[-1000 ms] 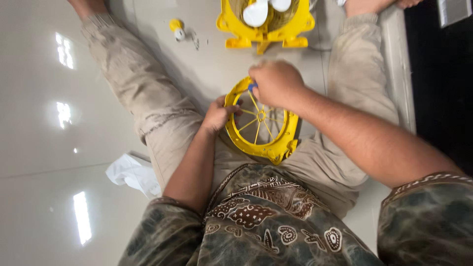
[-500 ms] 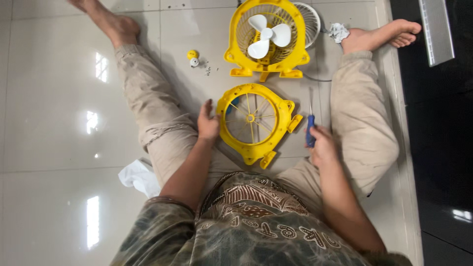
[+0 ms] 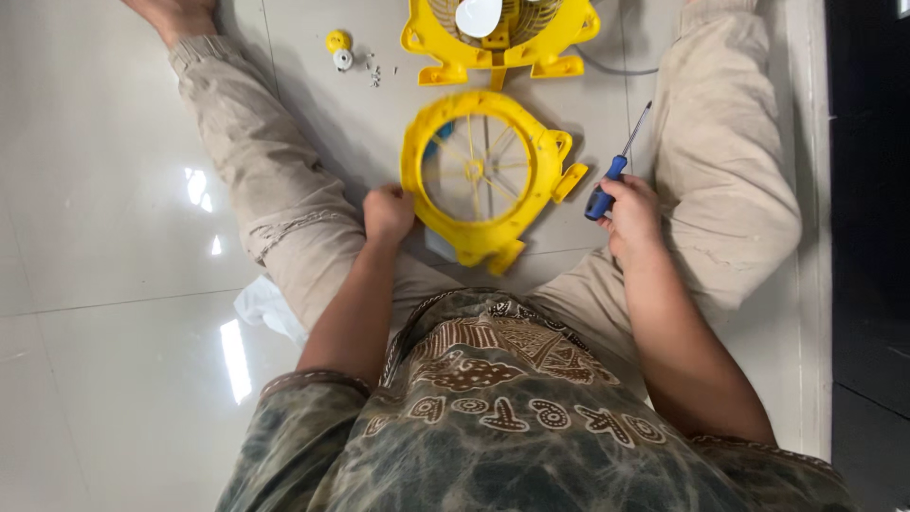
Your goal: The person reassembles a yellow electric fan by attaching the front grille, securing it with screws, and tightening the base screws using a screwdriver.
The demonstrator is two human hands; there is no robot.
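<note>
I sit on a tiled floor with my legs spread. Between them lies a round yellow fan grille (image 3: 482, 175) with thin spokes. My left hand (image 3: 389, 212) grips its left rim. My right hand (image 3: 630, 213) is to the right of the grille, closed around a blue-handled screwdriver (image 3: 614, 171) whose shaft points up and away. The yellow fan body (image 3: 500, 33) with a white blade stands on the floor just beyond the grille, partly cut off by the top edge.
A small yellow and white knob (image 3: 337, 47) and a few tiny screws (image 3: 375, 72) lie on the tiles at the upper left. A crumpled white cloth (image 3: 265, 305) sits by my left thigh. A dark strip runs along the right edge.
My right hand left the grille's top and swung out to the right, carrying the screwdriver. The left hand stayed on the grille's left rim. The view shifted, cutting off most of the fan body.
</note>
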